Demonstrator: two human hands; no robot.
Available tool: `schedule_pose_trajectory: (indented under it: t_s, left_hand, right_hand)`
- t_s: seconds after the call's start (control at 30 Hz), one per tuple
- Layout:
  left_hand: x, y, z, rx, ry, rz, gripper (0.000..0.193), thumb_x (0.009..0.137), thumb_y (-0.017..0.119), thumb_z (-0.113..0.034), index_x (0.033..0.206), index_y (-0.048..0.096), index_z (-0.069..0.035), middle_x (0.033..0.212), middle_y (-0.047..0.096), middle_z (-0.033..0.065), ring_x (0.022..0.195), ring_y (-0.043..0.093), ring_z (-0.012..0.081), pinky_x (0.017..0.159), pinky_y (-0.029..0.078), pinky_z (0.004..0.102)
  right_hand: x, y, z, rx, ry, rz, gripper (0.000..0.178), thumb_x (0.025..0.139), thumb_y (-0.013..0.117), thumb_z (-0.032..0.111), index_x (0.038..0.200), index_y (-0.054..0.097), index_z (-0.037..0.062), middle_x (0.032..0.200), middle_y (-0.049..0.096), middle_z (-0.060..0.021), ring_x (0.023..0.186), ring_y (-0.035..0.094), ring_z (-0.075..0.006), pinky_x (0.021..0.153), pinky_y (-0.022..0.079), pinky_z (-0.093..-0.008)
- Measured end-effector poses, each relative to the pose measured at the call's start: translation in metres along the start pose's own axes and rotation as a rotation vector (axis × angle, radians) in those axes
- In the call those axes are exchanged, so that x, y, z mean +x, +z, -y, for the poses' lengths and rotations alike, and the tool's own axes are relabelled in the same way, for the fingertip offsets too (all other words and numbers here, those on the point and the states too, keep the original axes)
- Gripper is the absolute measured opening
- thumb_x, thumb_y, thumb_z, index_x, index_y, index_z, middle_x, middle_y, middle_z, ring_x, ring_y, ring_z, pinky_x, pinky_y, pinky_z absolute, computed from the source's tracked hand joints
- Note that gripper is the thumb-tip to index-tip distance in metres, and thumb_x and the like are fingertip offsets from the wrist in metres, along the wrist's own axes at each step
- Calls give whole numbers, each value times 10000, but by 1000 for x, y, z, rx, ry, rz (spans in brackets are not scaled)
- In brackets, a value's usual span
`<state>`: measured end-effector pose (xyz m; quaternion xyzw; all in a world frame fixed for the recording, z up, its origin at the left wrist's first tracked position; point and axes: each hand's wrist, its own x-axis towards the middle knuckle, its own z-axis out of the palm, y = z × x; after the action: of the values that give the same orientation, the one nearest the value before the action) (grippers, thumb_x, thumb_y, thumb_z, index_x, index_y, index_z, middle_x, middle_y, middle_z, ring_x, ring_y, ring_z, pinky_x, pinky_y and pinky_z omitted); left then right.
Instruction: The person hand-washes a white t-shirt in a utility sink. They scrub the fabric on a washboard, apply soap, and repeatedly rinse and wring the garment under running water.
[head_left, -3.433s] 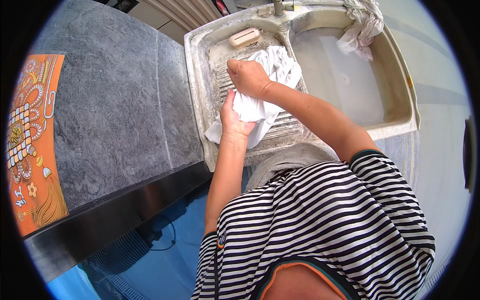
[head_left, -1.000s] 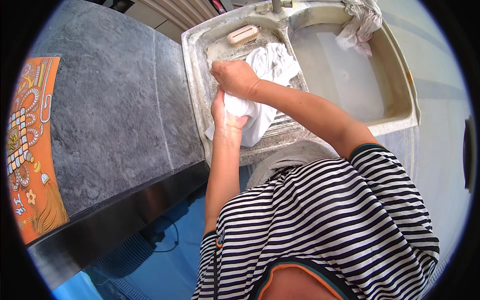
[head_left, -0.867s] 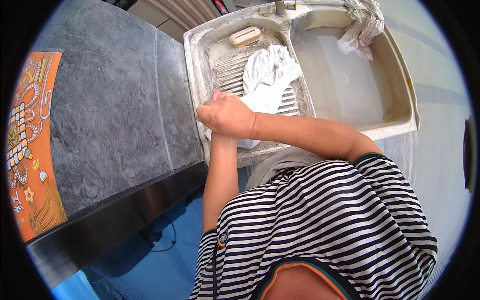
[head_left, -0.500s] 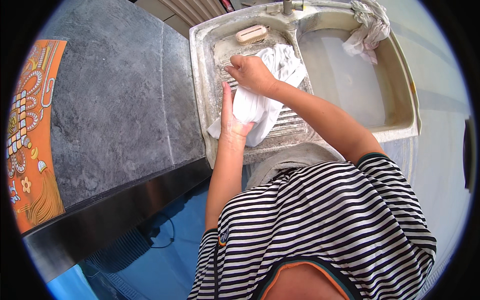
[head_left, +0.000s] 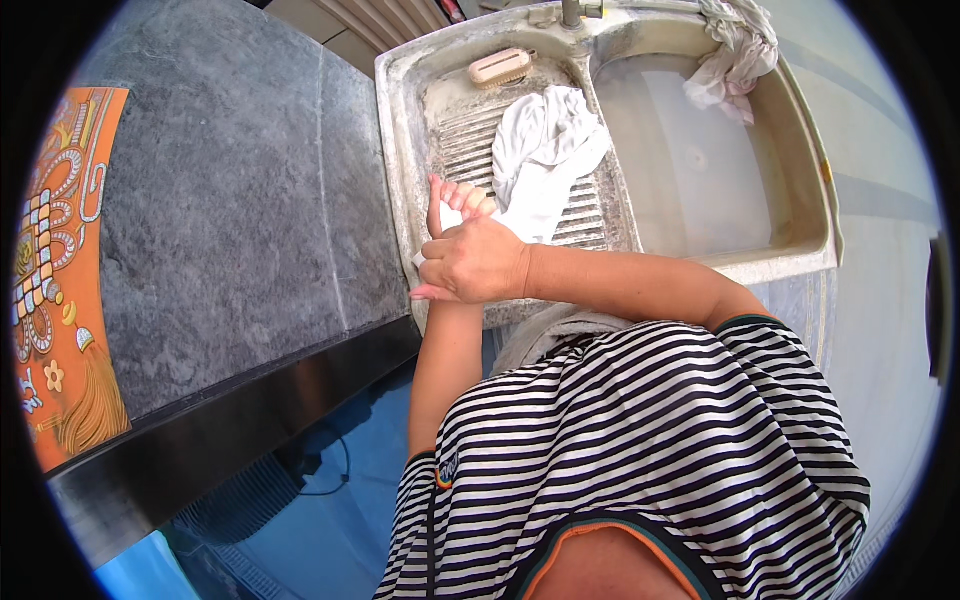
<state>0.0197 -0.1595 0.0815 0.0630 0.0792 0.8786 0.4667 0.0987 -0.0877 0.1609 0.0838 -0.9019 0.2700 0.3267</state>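
Note:
A wet white cloth (head_left: pixel 548 150) lies bunched across the ridged washboard (head_left: pixel 470 140) of a stone sink. Its near end runs into both of my hands at the washboard's lower left. My left hand (head_left: pixel 463 198) is closed round this end, fingers curled and thumb up. Just nearer to me, my right hand (head_left: pixel 478 262) is closed as a fist over the left palm and wrist, with white fabric showing between the two hands. The right hand hides part of the cloth and the left palm.
A beige scrubbing brush (head_left: pixel 501 68) rests at the washboard's far end. On the right, the basin (head_left: pixel 690 160) holds cloudy water, and a pale cloth (head_left: pixel 735 60) hangs over its far corner. A tap (head_left: pixel 572 12) stands behind. To the left is a grey counter (head_left: pixel 220 200) with an orange patterned mat (head_left: pixel 75 250).
My right hand has come down and toward me from above the cloth onto my left hand. The left fingers have curled round the cloth's near end, whose far part now lies uncovered.

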Motion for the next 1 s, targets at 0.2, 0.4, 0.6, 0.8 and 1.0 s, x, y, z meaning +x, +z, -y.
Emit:
schedule_pose_trajectory:
  t_s: [0.2,0.4,0.6,0.8,1.0]
  left_hand:
    - [24,60,24,353,-116,-515,406,1025,419,-409,1218,563,-82,1155,637,54,1074,616,237,897,505,393]
    - [16,-18,-17,57,-159,315,432,1023,364,-498,1021,558,-112,1006,620,54,984,605,199,864,507,406]
    - [25,58,21,361,-199,-523,404,1026,403,-418,1188,578,-92,1131,652,70,1049,632,221,907,507,386]
    - [25,-20,-27,-115,-319,516,327,1039,425,-388,1046,552,-86,1035,609,66,937,587,184,861,496,399]
    - [14,69,27,370,-98,-501,496,997,474,-475,1290,547,-81,1203,630,57,1102,607,222,938,490,411]
  right_hand:
    - [40,-7,-67,-96,403,32,464,941,524,453,654,648,109,646,635,-110,631,652,-328,577,520,-449]
    - [5,-4,16,-174,-19,33,439,927,557,432,644,600,99,648,614,-96,610,634,-317,567,505,-446]
    - [40,-17,-71,-133,400,116,454,961,495,435,694,644,101,738,674,-123,671,656,-348,604,522,-466]
    - [-1,-5,23,79,-213,2,399,902,621,370,638,543,81,602,559,-80,561,611,-295,564,513,-417]
    - [42,-15,-77,-6,462,103,465,958,534,438,711,634,57,742,672,-166,676,634,-385,678,523,-463]
